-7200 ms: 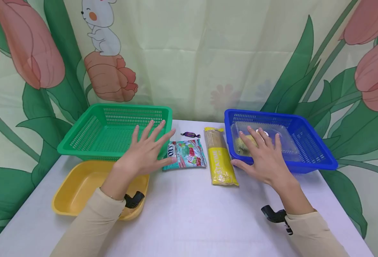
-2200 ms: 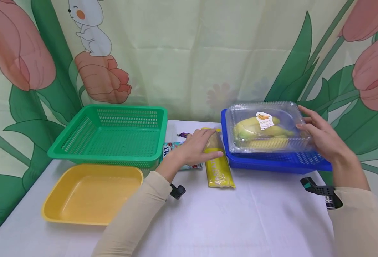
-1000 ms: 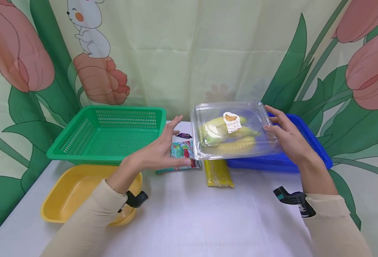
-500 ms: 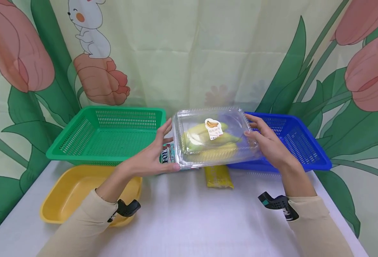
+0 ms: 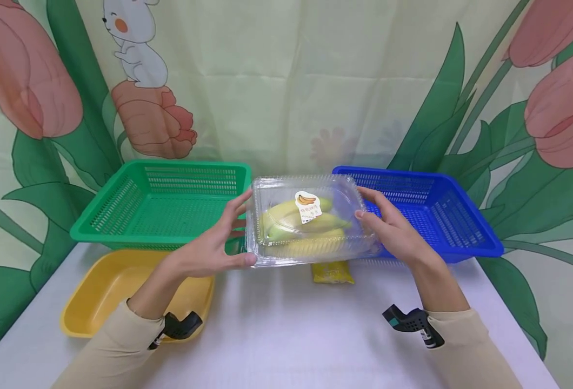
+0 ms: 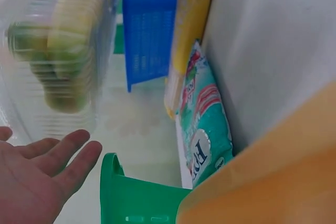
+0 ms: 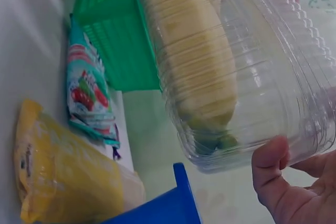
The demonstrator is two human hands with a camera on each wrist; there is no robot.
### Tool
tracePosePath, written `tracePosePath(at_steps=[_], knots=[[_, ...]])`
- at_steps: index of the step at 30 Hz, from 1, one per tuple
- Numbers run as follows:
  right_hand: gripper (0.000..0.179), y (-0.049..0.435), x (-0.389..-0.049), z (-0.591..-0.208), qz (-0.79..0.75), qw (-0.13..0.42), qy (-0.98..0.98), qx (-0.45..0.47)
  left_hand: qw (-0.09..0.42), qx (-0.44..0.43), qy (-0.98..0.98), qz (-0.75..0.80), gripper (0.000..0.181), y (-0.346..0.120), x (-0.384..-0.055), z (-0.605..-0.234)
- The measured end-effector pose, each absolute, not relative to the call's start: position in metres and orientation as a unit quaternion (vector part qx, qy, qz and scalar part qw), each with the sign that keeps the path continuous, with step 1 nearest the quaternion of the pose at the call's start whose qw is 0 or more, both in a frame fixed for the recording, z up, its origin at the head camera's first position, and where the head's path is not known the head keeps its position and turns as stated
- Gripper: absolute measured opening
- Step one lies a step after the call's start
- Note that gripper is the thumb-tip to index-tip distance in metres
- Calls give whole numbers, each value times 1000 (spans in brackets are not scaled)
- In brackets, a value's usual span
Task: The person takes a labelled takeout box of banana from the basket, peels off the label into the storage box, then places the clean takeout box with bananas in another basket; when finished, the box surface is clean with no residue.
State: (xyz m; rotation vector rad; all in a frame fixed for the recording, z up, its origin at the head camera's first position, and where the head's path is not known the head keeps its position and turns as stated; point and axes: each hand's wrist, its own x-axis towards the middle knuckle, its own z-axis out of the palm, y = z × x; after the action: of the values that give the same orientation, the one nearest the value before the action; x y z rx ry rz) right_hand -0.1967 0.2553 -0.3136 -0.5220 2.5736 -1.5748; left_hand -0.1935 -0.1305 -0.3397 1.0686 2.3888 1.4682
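A clear plastic box of bananas (image 5: 306,221) with a banana label is held above the table, between the two baskets. My right hand (image 5: 395,229) grips its right end, thumb on the lid edge; the thumb (image 7: 269,163) shows against the clear wall in the right wrist view. At the left end, my left hand (image 5: 213,243) is spread with fingers nearly straight, thumb tip at the near corner. In the left wrist view its fingers (image 6: 68,153) lie right at the box's edge. Under the box, a yellow pack of dried noodles (image 5: 332,273) is mostly hidden.
A green basket (image 5: 238,237) stands at the back left, with a yellow tub (image 5: 79,319) before it. The blue basket (image 5: 471,254) is at the back right. A teal candy bag (image 7: 86,85) and a purple wrapped candy (image 7: 116,153) lie between the baskets.
The banana box has come out of the blue basket and moved left and toward me in my right hand. My left hand has come to its left end.
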Motion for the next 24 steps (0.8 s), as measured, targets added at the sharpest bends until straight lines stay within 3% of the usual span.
tracePosePath(at_steps=[7,17,24], knots=[[62,251,-182,-317,-509,50,839,-186,85,344,786,507,101,-139,-184,-337],[75,245,-166,-328,-519,101,822,-213,105,338,788,504,104,-152,-170,-340],[98,248,-155,-339,-566,154,763,-271,130,336,792,494,109,-158,-163,-343]])
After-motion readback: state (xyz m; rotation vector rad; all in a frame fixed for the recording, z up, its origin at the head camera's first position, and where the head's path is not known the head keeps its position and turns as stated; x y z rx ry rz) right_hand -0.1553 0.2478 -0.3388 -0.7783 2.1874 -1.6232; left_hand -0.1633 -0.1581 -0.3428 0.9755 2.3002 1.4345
